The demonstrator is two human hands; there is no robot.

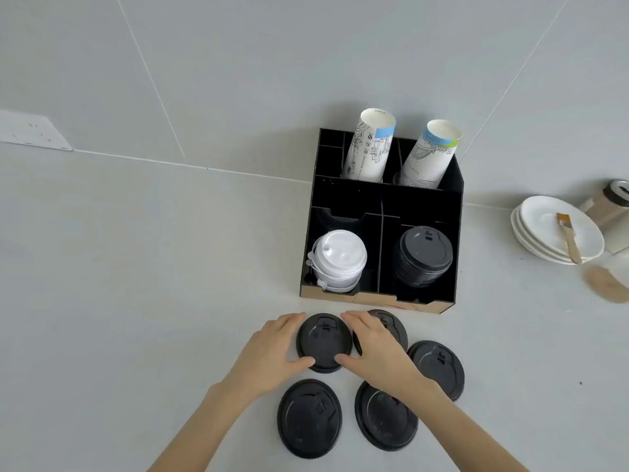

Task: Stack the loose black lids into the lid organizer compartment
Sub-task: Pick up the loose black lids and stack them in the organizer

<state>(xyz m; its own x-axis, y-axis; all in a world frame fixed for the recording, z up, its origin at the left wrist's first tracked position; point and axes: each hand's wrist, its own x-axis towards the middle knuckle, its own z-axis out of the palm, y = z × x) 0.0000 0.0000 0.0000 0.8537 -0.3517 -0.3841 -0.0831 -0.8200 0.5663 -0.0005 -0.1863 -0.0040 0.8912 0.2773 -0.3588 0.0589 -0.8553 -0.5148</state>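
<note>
Several loose black lids lie on the pale counter in front of a black organizer (456, 212). My left hand (269, 356) and my right hand (377, 349) clasp one black lid (323, 345) from either side, fingers and thumbs on its rim; it lies on the counter. Another lid (396, 327) is half hidden behind my right hand. More lids lie at the right (440, 367), lower left (309, 419) and lower middle (383, 422). The organizer's front right compartment holds a stack of black lids (423, 255); the front left one holds white lids (338, 258).
Two stacks of printed paper cups (369, 149) lean in the organizer's rear compartments. At the right stand stacked white plates (544, 226) with a brush (568, 238) on top, a jar (609, 202) behind them. A wall socket (32, 131) is at the far left.
</note>
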